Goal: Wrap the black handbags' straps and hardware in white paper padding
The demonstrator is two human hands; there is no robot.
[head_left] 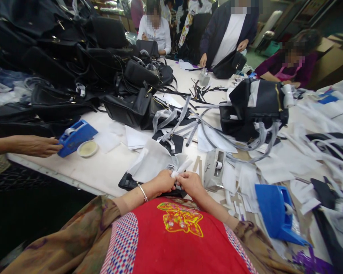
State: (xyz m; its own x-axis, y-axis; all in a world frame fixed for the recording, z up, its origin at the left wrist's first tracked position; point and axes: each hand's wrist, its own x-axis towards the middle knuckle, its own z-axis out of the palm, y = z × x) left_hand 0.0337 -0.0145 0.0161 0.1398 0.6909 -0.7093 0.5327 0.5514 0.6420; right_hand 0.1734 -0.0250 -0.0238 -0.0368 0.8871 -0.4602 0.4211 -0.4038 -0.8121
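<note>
In the head view, my left hand [165, 181] and my right hand [190, 184] meet close in front of my red apron. The fingers of both are closed on white wrapping paper [179, 168], which is bunched round a small part that I cannot make out. Beneath them lies a black bag [128, 182], partly covered by a larger white sheet [149, 161]. My own body and the paper hide the rest of the bag. Just right of my right hand stands a grey tape dispenser [214, 171].
Another person's hand [36, 146] touches a blue tape dispenser [78, 137] beside a round dish [87, 148]. Black bags [57, 64] are heaped at the left. A wrapped black bag [254, 106], loose paper and another blue dispenser [274, 209] lie at the right. People work across the table.
</note>
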